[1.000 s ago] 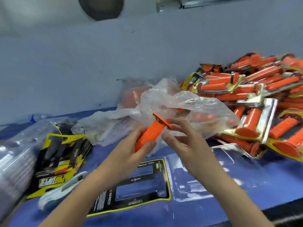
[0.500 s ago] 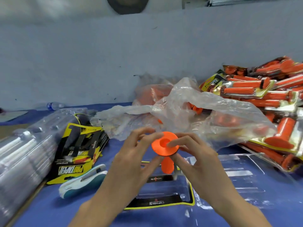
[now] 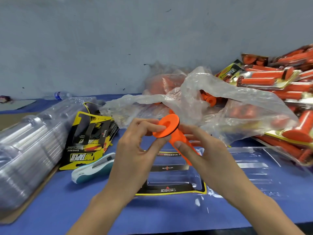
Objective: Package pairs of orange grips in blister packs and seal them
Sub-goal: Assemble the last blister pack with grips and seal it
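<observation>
Both hands hold one orange grip (image 3: 176,138) in mid-air above the table. My left hand (image 3: 135,150) pinches its round flange with the fingertips. My right hand (image 3: 208,155) grips the shaft lower down, thumb on top. The flange end points up and left toward the camera. Below the hands lies an open clear blister pack (image 3: 250,168) with a black and yellow card insert (image 3: 171,189) in its left half. More loose orange grips (image 3: 210,99) sit inside a crumpled clear plastic bag (image 3: 237,106) behind the hands.
A heap of sealed grip packs (image 3: 279,82) fills the right back. A stack of empty clear blister shells (image 3: 25,146) lies at the left, with printed yellow cards (image 3: 88,139) beside it. A white and teal tool (image 3: 93,168) rests near the cards. A water bottle (image 3: 59,95) lies by the wall.
The grip went from lying tilted in my left hand to flange-on toward the camera, and now its shaft angles down right into my right hand. The view has moved closer to the table.
</observation>
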Demonstrator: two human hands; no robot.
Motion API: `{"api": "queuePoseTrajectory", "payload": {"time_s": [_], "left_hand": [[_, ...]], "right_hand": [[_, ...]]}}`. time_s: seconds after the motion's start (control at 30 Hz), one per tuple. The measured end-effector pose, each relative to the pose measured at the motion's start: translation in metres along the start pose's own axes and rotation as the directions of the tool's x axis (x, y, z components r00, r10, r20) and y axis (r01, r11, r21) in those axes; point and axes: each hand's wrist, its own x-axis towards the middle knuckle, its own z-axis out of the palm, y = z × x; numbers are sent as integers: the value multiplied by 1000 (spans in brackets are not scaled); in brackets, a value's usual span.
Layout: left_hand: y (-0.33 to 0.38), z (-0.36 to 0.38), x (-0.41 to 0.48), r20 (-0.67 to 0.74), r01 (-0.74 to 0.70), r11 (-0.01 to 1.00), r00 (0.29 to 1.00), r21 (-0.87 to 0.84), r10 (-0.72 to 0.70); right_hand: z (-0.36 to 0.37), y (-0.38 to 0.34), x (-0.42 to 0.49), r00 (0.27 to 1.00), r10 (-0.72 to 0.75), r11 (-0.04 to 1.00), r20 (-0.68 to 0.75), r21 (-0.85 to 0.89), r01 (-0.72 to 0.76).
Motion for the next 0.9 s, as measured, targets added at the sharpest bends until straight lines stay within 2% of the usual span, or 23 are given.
{"api": "queuePoseTrajectory", "payload": {"time_s": [0.1, 0.2, 0.3, 0.4, 0.6, 0.67, 0.73, 0.83, 0.9], "left_hand": [[4, 2, 0, -9, 96, 977, 995, -188, -100], [5, 9, -3, 56, 213, 935, 977, -284, -206], [4, 15, -8, 169, 249, 952, 961, -180, -219], [1, 17, -8, 157, 181, 982, 973, -54, -171], [-7, 8, 0, 103, 121, 991, 987, 64, -127], [-11, 2, 5, 53, 190, 980, 981, -63, -186], [-11, -1, 9, 55, 273, 918, 962, -289, -268], [-5, 9, 6, 176, 396, 712, 914, -579, -366], [-5, 14, 3, 255, 467, 594, 877, -655, -408]], "right_hand": [[2, -4, 1, 1000, 23, 994, -18, 105, -21], [5, -6, 3, 992, 111, 940, -62, 330, -84], [6, -8, 7, 974, 183, 858, -136, 506, -90], [8, -8, 6, 963, 242, 792, -120, 598, -125], [3, -4, 8, 975, 213, 848, -58, 507, -155], [-3, 1, 9, 975, 214, 883, -54, 438, -169], [-4, 3, 8, 977, 213, 909, 1, 367, -198], [6, 2, 4, 984, 158, 940, 80, 294, -175], [8, 2, 4, 992, 122, 965, 42, 229, -129]]}}
